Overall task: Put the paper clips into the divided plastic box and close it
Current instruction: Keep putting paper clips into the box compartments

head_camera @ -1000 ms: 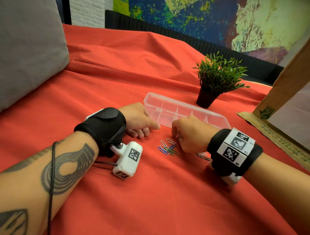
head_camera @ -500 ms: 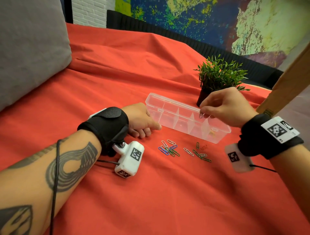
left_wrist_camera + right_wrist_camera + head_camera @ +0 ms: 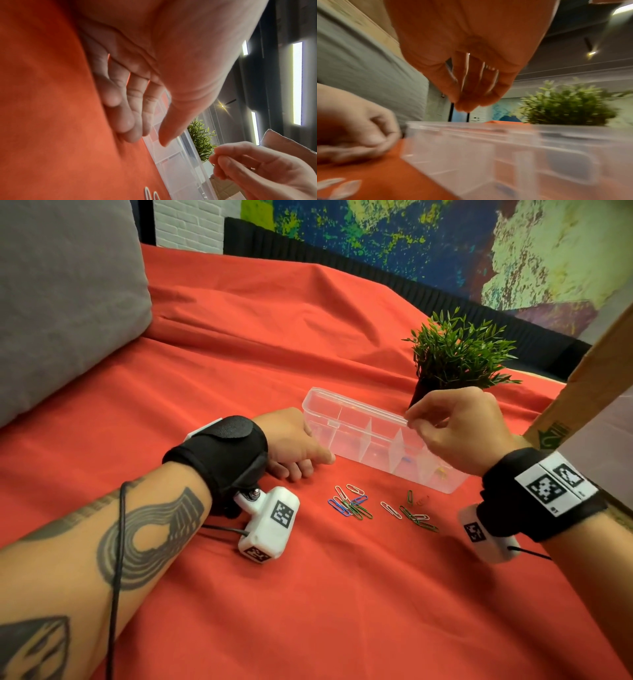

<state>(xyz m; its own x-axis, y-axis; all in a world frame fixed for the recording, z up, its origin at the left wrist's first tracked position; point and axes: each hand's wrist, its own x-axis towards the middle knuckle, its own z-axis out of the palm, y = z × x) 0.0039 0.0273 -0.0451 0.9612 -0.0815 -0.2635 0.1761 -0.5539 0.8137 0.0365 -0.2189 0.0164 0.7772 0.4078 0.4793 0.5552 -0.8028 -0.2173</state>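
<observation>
The divided plastic box (image 3: 373, 436) lies open on the red cloth, long axis from 10 to 4 o'clock. The right hand (image 3: 455, 429) is hovered over it, fingertips pinched; what's held can't be told. Loose paper clips (image 3: 356, 505) are left at 6 o'clock, nearest that grip; the left hand (image 3: 294, 446) is curled, braced against the box end

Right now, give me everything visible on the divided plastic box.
The divided plastic box is a long, clear, open-topped tray with thin partitions forming a row of compartments. It lies flat on the red cloth, set diagonally before the potted plant. A few paper clips show in its right-end compartments. The left hand rests against its left end; the right hand hovers over the middle, fingertips pinched. No lid can be made out.
</observation>
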